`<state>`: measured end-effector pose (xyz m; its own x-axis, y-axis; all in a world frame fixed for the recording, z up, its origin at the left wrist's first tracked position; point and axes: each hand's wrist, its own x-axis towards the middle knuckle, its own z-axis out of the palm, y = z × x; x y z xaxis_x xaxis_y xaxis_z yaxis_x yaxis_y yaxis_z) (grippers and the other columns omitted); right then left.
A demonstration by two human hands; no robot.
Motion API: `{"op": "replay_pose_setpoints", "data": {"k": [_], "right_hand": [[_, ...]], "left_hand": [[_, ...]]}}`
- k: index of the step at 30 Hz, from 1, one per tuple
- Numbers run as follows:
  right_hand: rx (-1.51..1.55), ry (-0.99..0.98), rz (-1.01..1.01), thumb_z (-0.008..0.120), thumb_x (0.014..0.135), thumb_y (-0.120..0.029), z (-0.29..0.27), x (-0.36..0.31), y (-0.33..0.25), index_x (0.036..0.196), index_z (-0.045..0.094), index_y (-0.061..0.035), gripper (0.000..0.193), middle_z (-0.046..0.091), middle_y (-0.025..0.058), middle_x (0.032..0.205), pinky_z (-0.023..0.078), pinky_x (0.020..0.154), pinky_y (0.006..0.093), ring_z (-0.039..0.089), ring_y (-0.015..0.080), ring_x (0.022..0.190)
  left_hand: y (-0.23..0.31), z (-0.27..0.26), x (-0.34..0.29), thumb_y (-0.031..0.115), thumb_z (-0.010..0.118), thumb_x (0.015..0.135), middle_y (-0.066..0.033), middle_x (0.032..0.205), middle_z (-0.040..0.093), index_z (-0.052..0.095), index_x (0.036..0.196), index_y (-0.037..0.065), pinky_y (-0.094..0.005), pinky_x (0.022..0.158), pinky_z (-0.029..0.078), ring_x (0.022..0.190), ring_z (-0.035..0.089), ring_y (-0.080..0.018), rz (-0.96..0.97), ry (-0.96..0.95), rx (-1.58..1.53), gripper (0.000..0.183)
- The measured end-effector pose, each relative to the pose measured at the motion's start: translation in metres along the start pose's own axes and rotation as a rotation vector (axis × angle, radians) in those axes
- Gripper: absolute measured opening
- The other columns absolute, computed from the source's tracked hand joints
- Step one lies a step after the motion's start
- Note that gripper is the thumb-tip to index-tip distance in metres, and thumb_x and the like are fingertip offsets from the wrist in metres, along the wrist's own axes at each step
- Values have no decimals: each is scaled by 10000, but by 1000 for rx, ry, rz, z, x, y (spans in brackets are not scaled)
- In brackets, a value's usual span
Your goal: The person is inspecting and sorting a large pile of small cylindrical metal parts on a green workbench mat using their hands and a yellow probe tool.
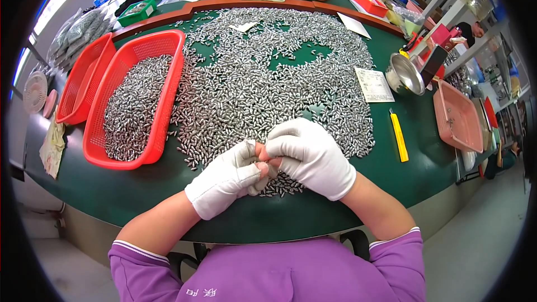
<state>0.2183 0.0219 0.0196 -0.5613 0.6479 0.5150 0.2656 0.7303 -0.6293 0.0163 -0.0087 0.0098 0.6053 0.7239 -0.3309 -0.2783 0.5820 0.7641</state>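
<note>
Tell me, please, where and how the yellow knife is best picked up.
I would pinch the yellow knife across mid-handle, from above and the near side: it lies flat, long and narrow, its slim dark tip pointing toward the far side.

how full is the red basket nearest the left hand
Partly full: metal pieces are heaped inside the red basket, with upper walls bare.

One head-worn fisheye view, the left of a side-by-side pair, looks down and forward over the purple shirt (279,274) at the bottom edge. The white-gloved left hand (224,182) and right hand (307,156) are near the lens, around mid-frame. Upright and unmirrored, it covers most of the green worktable (430,170), whose edges bow; distant windows (51,10) shrink toward the upper-left rim.
</note>
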Motion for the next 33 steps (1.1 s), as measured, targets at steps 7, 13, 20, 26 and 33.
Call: {"op": "replay_pose_setpoints", "data": {"k": [7,13,20,26,33], "right_hand": [[-443,62,174,708,753,-86,-11,-5,8,1036,672,-79,285,644,97,1020,492,850,381,608,298,961],[-597,-60,306,710,761,-158,-16,-13,24,942,675,-108,191,615,74,905,488,792,395,601,281,881],[-603,-34,296,706,760,-141,-13,-10,23,832,656,-95,99,613,64,822,493,746,386,605,272,812],[-38,106,262,728,773,-29,-14,-2,2,892,674,-59,134,626,83,962,491,827,315,617,221,913],[481,-61,373,672,850,-22,2,-7,-9,972,676,-66,129,586,87,1131,471,914,320,587,206,1032]], "left_hand": [[3,0,-1,203,576,965,-16,903,620,542,1041,89,-190,605,414,673,501,-55,27,41,26,141],[2,-2,-1,193,563,973,-21,919,635,577,1077,73,-184,608,412,664,498,-52,46,17,1,160],[1,0,-1,228,646,924,-32,908,622,604,1048,63,-195,583,373,659,481,-72,57,75,-31,210],[2,-1,-1,179,601,945,-26,948,611,542,1132,68,-196,641,415,711,507,-66,45,24,-41,225],[-2,2,0,184,635,920,-23,937,596,538,1085,87,-210,667,420,735,515,-79,61,79,-11,215]]}}
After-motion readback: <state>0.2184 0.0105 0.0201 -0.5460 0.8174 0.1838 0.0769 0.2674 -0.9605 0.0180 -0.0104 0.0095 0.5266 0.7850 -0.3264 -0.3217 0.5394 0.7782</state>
